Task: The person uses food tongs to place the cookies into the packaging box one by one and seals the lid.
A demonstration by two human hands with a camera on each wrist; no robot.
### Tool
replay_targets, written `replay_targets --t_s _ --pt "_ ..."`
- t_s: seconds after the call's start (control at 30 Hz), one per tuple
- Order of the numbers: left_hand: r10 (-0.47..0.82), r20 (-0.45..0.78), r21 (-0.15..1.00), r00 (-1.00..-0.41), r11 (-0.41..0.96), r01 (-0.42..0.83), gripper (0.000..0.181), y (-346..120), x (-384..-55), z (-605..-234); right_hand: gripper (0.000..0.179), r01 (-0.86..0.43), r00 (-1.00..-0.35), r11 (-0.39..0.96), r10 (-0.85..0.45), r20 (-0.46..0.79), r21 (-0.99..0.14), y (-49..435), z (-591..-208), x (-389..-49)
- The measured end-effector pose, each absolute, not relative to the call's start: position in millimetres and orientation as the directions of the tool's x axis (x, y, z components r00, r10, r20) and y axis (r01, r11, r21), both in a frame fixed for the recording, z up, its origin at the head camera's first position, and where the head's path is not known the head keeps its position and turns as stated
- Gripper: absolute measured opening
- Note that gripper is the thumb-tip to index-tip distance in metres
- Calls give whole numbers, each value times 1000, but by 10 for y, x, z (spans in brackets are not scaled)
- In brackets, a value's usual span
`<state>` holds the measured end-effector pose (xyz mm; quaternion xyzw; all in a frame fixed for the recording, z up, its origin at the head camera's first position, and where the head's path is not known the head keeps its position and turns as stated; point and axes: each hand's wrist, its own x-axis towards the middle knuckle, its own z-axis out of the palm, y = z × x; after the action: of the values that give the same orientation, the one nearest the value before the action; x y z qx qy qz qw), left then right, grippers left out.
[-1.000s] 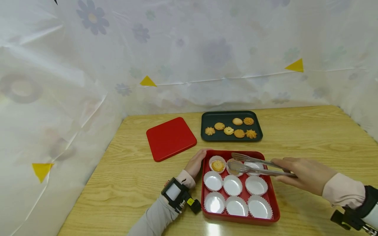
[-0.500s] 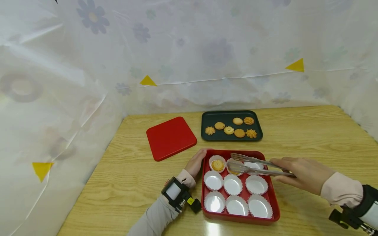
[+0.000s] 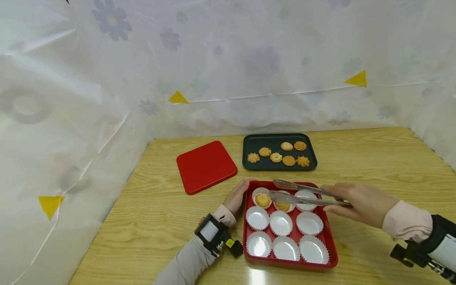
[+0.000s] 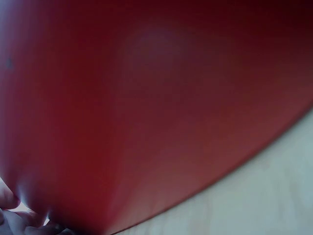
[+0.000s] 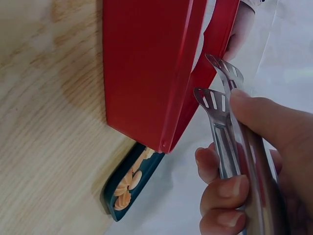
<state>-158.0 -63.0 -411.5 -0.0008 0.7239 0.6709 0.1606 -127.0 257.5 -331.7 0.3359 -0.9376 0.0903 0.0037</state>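
Observation:
Metal tongs are in my right hand, thumb on one arm and fingers round the other. Their slotted tips stand apart over the back row of a red square box. White paper cups line the box in rows. The back left cup holds a golden cookie; a second cookie lies in the back middle cup, partly hidden by the tongs. My left hand holds the box at its back left corner. In the left wrist view, the box wall covers most of the picture.
Behind the box, a dark green tray bears several cookies of different shapes. To its left lies a flat red lid on the wooden table. A pale patterned sheet hangs round the table.
The tongs have shifted left and slightly back, with their tips apart, uncovering more of the cookie in the back middle cup. My left hand and the box have stayed in place.

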Motion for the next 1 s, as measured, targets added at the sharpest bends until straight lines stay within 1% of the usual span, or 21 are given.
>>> replay_targets --t_s 0.17,0.3,0.43,0.57,0.8,1.0 --pt "212 -220 974 -952 110 -200 40 -627 -1589 -4119 56 -616 -784 763 -618 58 -195 2512 -3237 -1336" --pt "202 -222 972 -954 121 -200 40 -613 -1594 -4120 50 -641 -763 732 -641 84 -231 2443 -3185 -1412" --pt "195 -214 973 -957 125 -192 40 -602 -1596 -4125 51 -651 -755 724 -649 94 -230 2375 -3146 -1492" --pt "209 -196 979 -958 105 -177 40 -606 -1605 -4134 53 -633 -771 742 -630 90 -221 2321 -3115 -1571" --pt "232 -216 974 -948 123 -192 42 -629 -1588 -4116 51 -620 -781 749 -616 97 -233 2220 -3090 -1777" --pt "226 -208 976 -952 113 -186 43 -620 -1594 -4134 56 -589 -805 776 -589 72 -226 2150 -3088 -1950"
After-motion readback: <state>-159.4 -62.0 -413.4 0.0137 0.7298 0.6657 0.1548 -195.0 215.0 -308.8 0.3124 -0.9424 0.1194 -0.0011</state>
